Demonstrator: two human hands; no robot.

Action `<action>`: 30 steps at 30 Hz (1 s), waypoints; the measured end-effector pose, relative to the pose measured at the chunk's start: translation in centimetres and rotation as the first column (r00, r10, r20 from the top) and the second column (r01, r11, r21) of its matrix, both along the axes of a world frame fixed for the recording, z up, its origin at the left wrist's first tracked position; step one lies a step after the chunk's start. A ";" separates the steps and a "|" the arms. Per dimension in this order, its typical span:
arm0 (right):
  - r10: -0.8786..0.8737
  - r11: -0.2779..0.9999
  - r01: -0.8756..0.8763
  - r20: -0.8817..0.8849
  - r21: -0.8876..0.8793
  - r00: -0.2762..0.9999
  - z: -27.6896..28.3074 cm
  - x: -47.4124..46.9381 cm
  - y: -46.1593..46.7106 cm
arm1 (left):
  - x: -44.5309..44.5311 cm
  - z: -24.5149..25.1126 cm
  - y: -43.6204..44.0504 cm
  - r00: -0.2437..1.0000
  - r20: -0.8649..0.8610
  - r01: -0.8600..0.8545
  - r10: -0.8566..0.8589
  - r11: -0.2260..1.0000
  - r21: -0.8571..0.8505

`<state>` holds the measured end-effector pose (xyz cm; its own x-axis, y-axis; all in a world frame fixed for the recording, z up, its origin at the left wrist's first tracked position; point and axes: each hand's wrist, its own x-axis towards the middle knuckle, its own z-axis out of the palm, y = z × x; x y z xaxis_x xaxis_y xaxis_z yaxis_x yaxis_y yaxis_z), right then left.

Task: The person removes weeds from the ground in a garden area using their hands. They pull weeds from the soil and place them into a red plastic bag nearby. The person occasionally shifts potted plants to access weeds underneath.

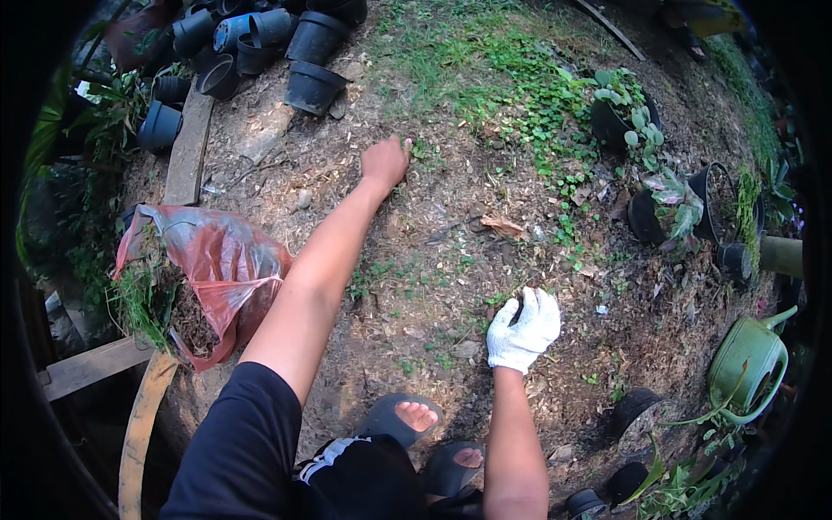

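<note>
My left hand (385, 160) is bare and reaches far forward to the soil. Its fingers are curled and mostly hidden beneath it, beside a small green weed (421, 151); whether they grip anything does not show. A white knit glove (520, 335) covers my right hand (528, 325), which is low over the ground with thumb and fingers apart. Little weeds (497, 299) grow by its fingertips, and nothing shows in its grasp. To the left of my left arm, a red plastic bag (227, 260) lies on its side, with pulled grass (146, 305) and dirt at its mouth.
Black plastic pots (315, 88) are heaped at the upper left near a wooden plank (188, 149). Potted plants (624, 117) line the right side, with a green watering can (747, 364) lower down. Denser weeds (520, 84) cover ground ahead. My sandals (390, 419) are below.
</note>
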<state>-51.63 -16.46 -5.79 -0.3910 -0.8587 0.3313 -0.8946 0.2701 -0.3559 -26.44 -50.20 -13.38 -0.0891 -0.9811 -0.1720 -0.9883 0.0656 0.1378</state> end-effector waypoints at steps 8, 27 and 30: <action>-0.018 0.999 0.018 0.012 0.044 1.000 0.1 0.0 0.0 | 1.9 0.6 1.2 0.991 -0.044 0.120 -0.123 0.991 -0.066; -0.016 0.999 0.016 -0.008 0.028 1.000 -0.1 0.2 0.1 | 0.2 2.2 10.1 0.917 -0.398 -0.057 0.042 0.998 -0.026; -0.014 0.999 0.014 -0.001 0.038 1.000 0.0 0.1 0.2 | -0.3 2.0 10.1 0.969 -0.244 -0.048 -0.035 0.944 -0.326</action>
